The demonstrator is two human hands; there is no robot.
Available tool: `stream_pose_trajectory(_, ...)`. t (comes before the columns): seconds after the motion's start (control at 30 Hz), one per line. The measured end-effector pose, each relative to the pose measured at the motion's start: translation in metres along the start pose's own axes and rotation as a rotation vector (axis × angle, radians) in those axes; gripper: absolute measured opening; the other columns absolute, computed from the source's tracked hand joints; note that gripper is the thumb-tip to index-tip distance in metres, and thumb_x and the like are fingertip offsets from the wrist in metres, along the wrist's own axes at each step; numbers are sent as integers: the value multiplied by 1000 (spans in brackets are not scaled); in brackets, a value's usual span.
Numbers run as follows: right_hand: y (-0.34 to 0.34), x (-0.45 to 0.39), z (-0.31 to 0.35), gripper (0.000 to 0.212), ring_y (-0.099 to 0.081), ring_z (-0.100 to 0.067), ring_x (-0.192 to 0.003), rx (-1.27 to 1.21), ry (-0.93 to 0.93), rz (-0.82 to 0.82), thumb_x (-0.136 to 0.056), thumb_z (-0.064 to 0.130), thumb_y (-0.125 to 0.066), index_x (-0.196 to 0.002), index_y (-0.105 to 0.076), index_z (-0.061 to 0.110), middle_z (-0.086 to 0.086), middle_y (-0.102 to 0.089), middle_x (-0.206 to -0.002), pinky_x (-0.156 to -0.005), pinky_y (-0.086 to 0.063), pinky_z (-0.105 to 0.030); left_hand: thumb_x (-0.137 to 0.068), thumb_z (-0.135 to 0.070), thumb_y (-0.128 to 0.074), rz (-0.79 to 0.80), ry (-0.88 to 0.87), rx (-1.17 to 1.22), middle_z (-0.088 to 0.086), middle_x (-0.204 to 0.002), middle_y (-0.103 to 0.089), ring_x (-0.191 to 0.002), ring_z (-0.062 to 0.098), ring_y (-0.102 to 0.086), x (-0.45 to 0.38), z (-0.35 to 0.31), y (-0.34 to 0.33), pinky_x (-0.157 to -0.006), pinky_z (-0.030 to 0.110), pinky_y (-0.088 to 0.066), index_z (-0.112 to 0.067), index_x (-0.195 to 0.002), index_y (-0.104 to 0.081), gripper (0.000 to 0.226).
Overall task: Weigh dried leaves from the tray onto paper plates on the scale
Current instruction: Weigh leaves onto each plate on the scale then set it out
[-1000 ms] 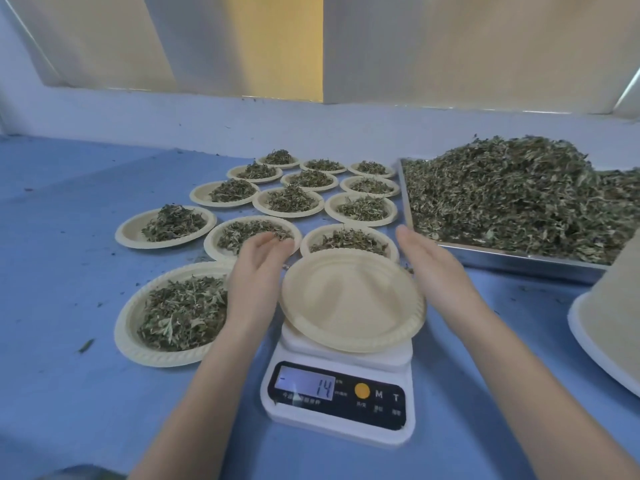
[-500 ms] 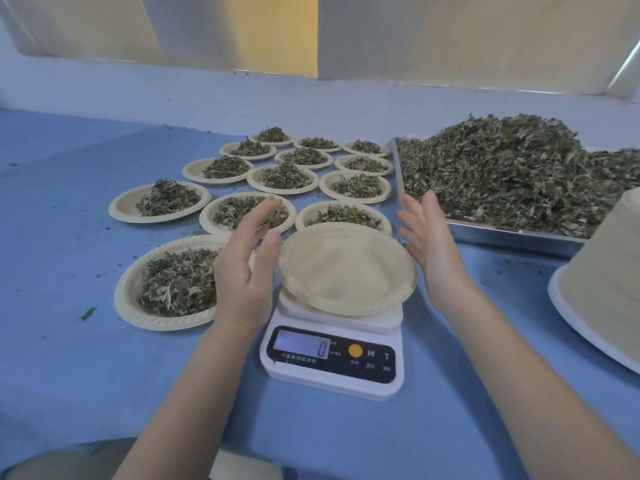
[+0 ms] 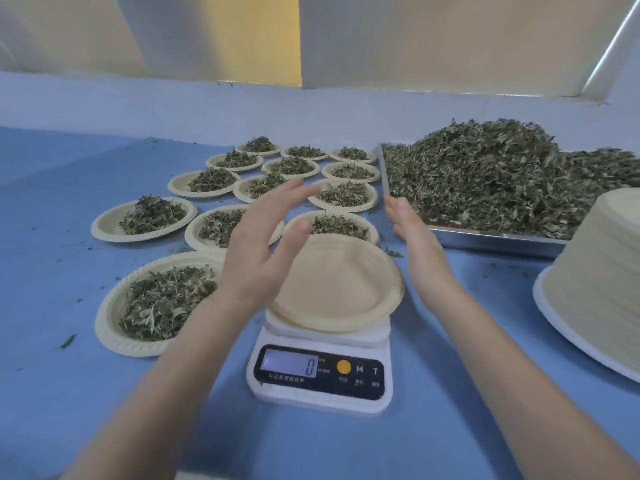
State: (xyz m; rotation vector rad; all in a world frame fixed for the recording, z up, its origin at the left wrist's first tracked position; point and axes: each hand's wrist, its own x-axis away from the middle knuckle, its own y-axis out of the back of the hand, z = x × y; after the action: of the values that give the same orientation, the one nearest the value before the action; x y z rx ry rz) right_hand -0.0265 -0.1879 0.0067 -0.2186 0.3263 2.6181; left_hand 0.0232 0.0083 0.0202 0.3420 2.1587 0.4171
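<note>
Soft, dim bluish light; edges bow, hands blur.

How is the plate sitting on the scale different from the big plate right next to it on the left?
The plate on the scale is bare, while the near left plate holds a heap of dried leaves. The first rests raised on the white scale, which reads 0; the second lies directly on the blue table. The plate on the scale sits between the open left hand and right hand; the leaf-filled one is untouched. Both are pale round paper plates with ridged rims.

empty plate (image 3: 337, 282) on scale (image 3: 322, 372) before me | filled plates (image 3: 162, 299) left and behind | tray (image 3: 491, 237) right-behind | plate stack (image 3: 602, 271) far right
</note>
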Motion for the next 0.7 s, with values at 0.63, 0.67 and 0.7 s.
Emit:
stream_pose_trajectory(0.63, 121, -162, -30, 55, -26, -41, -133, 1038, -584, -289, -86, 32, -53, -136, -41, 13, -16, -31, -144, -108, -26, -56, -93, -11, -44, 1052, 57, -547, 20, -137, -39, -121, 33, -45, -176, 24, -171, -99, 43, -42, -5, -147, -22, 59)
stream_pose_trajectory(0.67, 122, -166, -34, 57, -23, -41, -135, 1052, -621, -315, -86, 35, -55, -137, -40, 14, -15, -28, -145, -107, -24, -60, -93, -11, -45, 1058, 69, -535, 20, -138, -39, -120, 32, -46, -181, 29, -176, -97, 41, -44, -6, -148, -21, 60)
stream_pose_trajectory(0.7, 123, -169, -38, 60, -21, -41, -135, 1066, -662, -331, -85, 36, -57, -138, -39, 14, -14, -26, -144, -105, -24, -63, -92, -11, -46, 1061, 74, -522, 20, -137, -40, -117, 31, -48, -185, 33, -180, -94, 39, -45, -6, -148, -21, 61)
